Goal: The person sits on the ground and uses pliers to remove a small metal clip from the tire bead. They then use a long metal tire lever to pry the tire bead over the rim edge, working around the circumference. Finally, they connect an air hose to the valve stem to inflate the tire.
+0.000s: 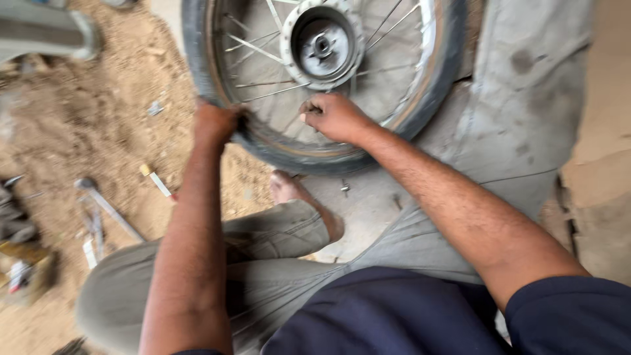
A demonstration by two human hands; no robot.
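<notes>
A spoked motorcycle wheel (394,72) with a black tyre (296,152) and a silver hub (322,43) lies flat on the ground before me. My left hand (215,123) grips the tyre's near edge, fingers curled over the rubber. Just inside the rim, my right hand (334,117) is closed in a fist against the spokes; whether it holds anything is hidden. My bare foot (289,187) rests just below the tyre, and my legs are folded in grey trousers.
Sandy dirt lies to the left, with a metal tyre lever (105,207), a small yellow-tipped tool (156,181) and other blurred tools (16,223). A grey sheet (526,112) lies under the wheel's right side. A small bolt (344,188) sits near my foot.
</notes>
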